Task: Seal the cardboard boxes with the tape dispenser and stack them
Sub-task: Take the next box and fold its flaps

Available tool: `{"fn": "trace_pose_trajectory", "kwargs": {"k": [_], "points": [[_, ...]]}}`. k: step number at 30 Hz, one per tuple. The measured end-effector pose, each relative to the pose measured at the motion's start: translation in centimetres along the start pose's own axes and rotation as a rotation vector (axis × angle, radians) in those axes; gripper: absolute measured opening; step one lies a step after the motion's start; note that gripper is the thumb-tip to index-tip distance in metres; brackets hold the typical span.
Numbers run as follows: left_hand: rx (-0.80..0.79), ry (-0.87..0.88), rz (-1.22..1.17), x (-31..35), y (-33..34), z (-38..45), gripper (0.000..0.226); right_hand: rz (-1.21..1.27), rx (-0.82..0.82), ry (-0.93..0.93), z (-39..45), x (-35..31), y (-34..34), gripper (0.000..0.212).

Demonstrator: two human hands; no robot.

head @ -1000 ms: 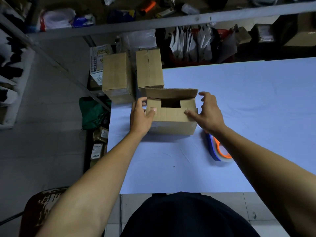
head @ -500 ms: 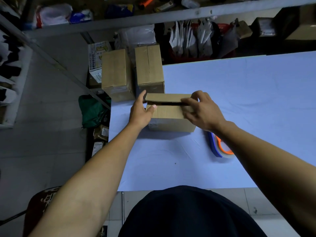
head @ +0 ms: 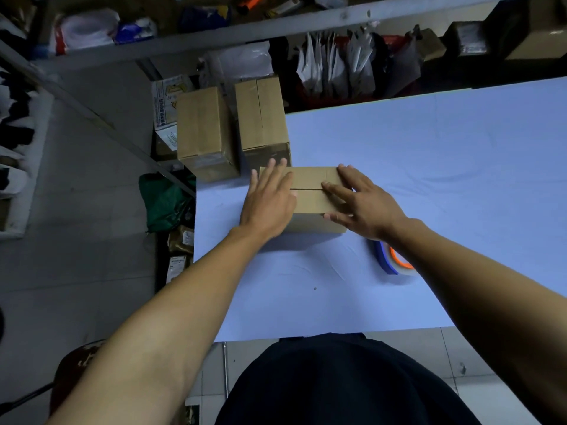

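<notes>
A small cardboard box (head: pixel 308 185) stands on the pale blue table (head: pixel 429 154), its two top flaps folded down with a seam between them. My left hand (head: pixel 268 199) lies flat on the left part of the top. My right hand (head: pixel 359 202) presses the right part with straight fingers, the thumb against the front face. A tape dispenser (head: pixel 395 260), blue and orange with a clear roll, lies on the table right of the box, partly hidden under my right forearm. Two closed boxes stand behind: one (head: pixel 262 118) at the table's back left corner, another (head: pixel 202 130) left of it.
A metal shelf beam (head: pixel 276 23) runs across the top, with clutter and white bags (head: pixel 334 69) behind the table. Left of the table lie a green bag (head: pixel 164 202) and packets on the floor. A chair seat (head: pixel 73 363) is at lower left.
The back flap was standing open; both hands folded the flaps down and now lie flat on the closed top. The view moved a little closer.
</notes>
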State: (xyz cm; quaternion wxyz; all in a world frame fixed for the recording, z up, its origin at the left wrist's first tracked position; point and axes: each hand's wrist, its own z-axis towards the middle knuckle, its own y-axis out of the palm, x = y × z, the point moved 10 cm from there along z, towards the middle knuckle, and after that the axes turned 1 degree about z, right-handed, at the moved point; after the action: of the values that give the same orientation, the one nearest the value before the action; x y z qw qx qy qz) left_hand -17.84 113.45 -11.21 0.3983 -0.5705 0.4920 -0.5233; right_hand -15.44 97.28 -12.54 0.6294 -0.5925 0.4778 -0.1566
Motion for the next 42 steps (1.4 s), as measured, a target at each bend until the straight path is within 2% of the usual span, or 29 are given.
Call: {"fn": "trace_pose_trajectory", "kwargs": {"k": [4,9,13,16,20,24,28,31,34,37,39,42], "points": [[-0.208,0.123,0.086,2.4,2.9,0.2,0.081,-0.009,0.039,-0.033,-0.5,0.0,0.5,0.078],[-0.24,0.123,0.122,2.0,3.9,0.0,0.103,0.047,-0.021,-0.023,-0.5,0.4,1.3,0.073],[-0.199,0.122,0.14,2.1,4.0,-0.1,0.101,0.047,-0.012,-0.033,-0.8,0.4,0.9,0.076],[-0.201,0.119,0.142,2.1,4.1,0.0,0.099,0.096,-0.006,0.111,-1.7,2.0,0.4,0.086],[-0.183,0.112,0.129,2.2,3.9,-0.1,0.098,0.123,-0.036,0.295,-3.8,4.5,0.7,0.083],[-0.152,0.103,0.137,2.5,4.2,-0.7,0.098,0.152,-0.129,0.404,-4.6,5.9,2.1,0.071],[-0.136,0.079,0.154,2.7,4.1,-0.9,0.095,0.097,-0.181,0.534,-6.7,7.9,3.3,0.047],[-0.126,0.072,0.156,3.5,4.3,-1.3,0.094,0.03,-0.161,0.615,-8.3,8.8,3.3,0.045],[-0.084,0.061,0.143,4.2,4.8,-1.8,0.095,-0.079,-0.181,0.623,-9.0,8.5,3.4,0.053],[-0.056,0.052,0.162,4.3,5.0,-1.9,0.098,-0.116,-0.193,0.62,-9.7,8.3,4.3,0.069],[-0.052,0.049,0.168,4.2,5.1,-1.9,0.098,-0.078,-0.213,0.624,-10.2,8.2,5.5,0.085],[-0.043,0.048,0.178,4.2,4.9,-1.8,0.095,0.079,-0.202,0.662,-10.7,8.2,6.3,0.092]]}}
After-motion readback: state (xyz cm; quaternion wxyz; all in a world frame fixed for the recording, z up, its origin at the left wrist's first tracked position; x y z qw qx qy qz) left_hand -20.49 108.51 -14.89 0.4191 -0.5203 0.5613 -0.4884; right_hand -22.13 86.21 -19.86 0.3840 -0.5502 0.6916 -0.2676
